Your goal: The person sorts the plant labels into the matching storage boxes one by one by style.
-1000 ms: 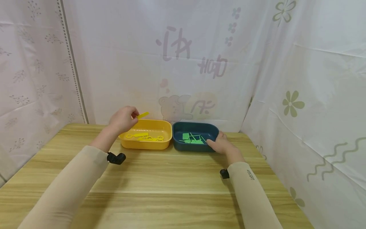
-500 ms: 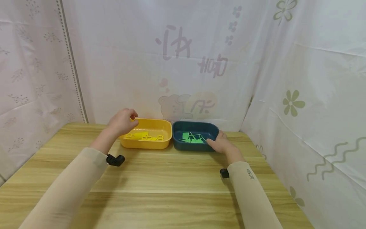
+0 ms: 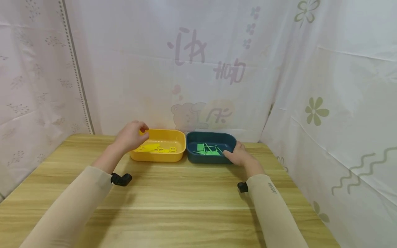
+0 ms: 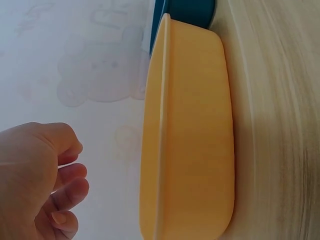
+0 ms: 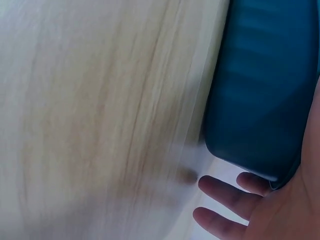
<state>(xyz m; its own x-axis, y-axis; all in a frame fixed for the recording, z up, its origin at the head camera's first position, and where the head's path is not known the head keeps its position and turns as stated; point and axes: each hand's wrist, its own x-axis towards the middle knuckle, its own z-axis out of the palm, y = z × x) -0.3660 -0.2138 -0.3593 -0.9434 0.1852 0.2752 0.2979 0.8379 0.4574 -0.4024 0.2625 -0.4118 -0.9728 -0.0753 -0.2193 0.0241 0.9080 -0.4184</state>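
My left hand hovers over the left end of the yellow bin, its fingers loosely curled around nothing. In the left wrist view this hand is beside the bin's rim, apart from it. Flat yellow pieces, some with rings, lie in the yellow bin. My right hand holds the right end of the dark blue bin, thumb over the rim and fingers along the outside. In the right wrist view those fingers extend past the bin's end. Thin green pieces lie inside it.
Both bins stand side by side near the back of the wooden table. A pale printed curtain hangs behind the table, and another curtain lines the right side. Black wrist cameras are strapped to both sleeves.
The yellow strip that my left hand held has dropped into the yellow bin. That hand has since sunk slightly. My right hand stays at the dark blue bin.
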